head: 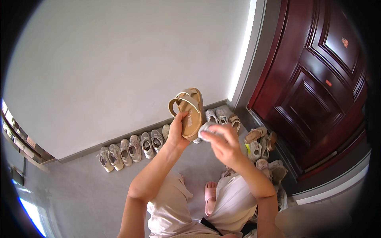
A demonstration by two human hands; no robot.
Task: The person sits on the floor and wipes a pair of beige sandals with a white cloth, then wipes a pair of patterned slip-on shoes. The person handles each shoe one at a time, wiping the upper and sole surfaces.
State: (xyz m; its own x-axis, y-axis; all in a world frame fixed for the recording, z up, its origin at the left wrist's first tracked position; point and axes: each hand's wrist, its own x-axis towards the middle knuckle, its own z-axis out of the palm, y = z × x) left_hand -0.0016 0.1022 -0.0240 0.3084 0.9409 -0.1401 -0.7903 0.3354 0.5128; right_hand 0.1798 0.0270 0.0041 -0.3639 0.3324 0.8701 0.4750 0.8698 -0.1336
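Note:
A tan slide sandal [190, 114] with two pale-edged straps is held up in front of me, its footbed facing my view and its toe pointing away. My left hand [177, 131] grips it near the heel, the thumb lying on the footbed. Close to the right side of the heel, my right hand [223, 142] pinches a crumpled white cloth or wipe [205, 131]. Whether the cloth touches the sole edge I cannot tell. The fingers of that hand look slightly blurred.
Several pairs of sneakers [130, 148] stand along the skirting of a white wall [128, 65]. More shoes and sandals [256, 135] lie in a loose heap by a dark red panelled door [303, 98]. Beneath me is a grey floor [98, 196]; one foot wears a pink slipper [210, 193].

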